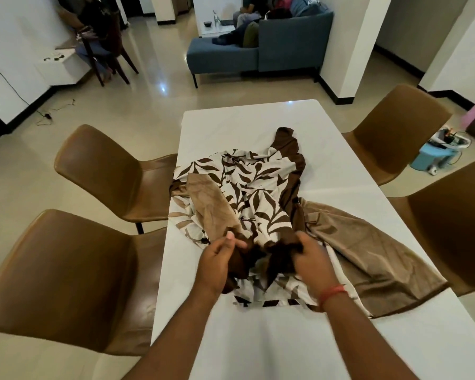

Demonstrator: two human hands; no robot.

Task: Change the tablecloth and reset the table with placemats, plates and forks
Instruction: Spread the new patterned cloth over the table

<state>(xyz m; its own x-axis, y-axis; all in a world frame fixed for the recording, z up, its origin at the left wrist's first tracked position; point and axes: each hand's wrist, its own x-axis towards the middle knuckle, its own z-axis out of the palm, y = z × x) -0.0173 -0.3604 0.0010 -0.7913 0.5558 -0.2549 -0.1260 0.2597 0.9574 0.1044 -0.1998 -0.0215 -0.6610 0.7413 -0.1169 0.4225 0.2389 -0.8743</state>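
Note:
A crumpled tablecloth (pixel 252 193), white with brown leaves and a dark brown border, lies bunched in the middle of the white table (pixel 327 154). Its tan underside spreads out toward the table's right edge. My left hand (pixel 217 259) pinches a dark brown fold of the cloth at its near edge. My right hand (pixel 310 256) grips the same dark border a little to the right. Both hands are over the table, close together. No placemats, plates or forks are in view.
Two brown chairs (pixel 99 171) stand along the table's left side and two brown chairs (pixel 401 127) along its right. A blue sofa (pixel 285 42) with people on it sits beyond. A person sits on a dark chair (pixel 107 48) far left.

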